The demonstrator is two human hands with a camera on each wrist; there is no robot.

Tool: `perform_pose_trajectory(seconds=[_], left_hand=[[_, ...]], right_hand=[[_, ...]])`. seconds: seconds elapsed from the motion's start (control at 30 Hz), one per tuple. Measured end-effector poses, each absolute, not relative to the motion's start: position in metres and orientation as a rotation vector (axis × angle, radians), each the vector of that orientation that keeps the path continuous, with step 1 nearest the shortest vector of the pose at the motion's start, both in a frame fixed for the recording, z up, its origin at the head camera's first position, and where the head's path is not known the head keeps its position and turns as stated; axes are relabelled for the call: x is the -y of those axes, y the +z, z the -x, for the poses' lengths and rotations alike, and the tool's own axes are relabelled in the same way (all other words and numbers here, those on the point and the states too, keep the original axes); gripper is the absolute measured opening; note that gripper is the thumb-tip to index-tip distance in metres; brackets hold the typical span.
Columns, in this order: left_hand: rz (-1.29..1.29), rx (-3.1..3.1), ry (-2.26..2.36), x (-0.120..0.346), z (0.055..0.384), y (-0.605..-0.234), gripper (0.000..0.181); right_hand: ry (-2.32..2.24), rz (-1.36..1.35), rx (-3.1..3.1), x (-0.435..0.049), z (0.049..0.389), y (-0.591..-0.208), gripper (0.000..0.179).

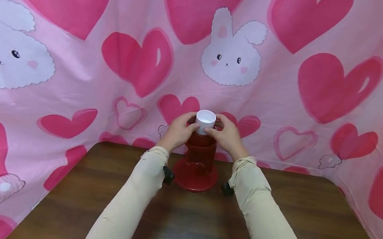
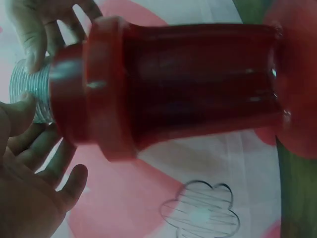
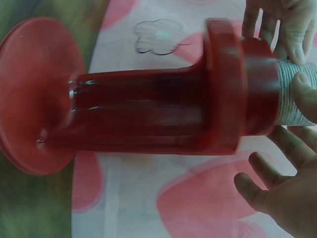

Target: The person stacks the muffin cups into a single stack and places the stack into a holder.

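Note:
A white, round, open-topped cup [image 1: 205,122] stands upright at the top of a red stand [image 1: 199,159]. Up close, fine rings run round the side of the cup [image 2: 35,84]. My left hand [image 1: 179,131] grips its left side, thumb at the front. From the right, my right hand [image 1: 229,136] grips it the same way, its thumb beside the other. In the right wrist view, the lower end of the cup [image 3: 287,94] meets the red stand's narrower top ring [image 3: 262,89]. The fingers behind the cup are partly hidden.
The stand's wide round base [image 1: 194,181] rests near the back edge of a dark wooden table [image 1: 118,196]. Close behind hangs a pink cloth [image 1: 184,72] with hearts and rabbits, which also runs down both sides. Small black devices [image 1: 168,175] sit at both wrists.

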State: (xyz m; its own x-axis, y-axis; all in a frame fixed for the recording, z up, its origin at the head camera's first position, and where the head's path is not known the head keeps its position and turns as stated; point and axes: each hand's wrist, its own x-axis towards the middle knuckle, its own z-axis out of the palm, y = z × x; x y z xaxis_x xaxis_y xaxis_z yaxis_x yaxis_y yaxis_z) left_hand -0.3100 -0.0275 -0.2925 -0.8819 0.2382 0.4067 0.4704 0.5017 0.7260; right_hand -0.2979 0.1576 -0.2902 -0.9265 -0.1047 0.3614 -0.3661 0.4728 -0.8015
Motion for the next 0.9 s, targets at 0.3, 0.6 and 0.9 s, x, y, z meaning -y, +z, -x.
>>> perform_pose_trajectory(seconds=[0.3, 0.6, 0.9], left_hand=[[0.574, 2.541, -1.198, 0.035, 0.313, -0.301, 0.042], [0.606, 2.540, -1.216, 0.034, 0.311, -0.303, 0.042], [0.628, 2.523, -1.178, 0.032, 0.310, -0.309, 0.040]], right_hand=[[1.386, -0.398, 2.451, -0.149, 0.299, -0.293, 0.058], [1.372, -0.378, 2.454, -0.149, 0.296, -0.290, 0.058], [1.438, -0.399, 2.520, -0.152, 0.295, -0.297, 0.057]])
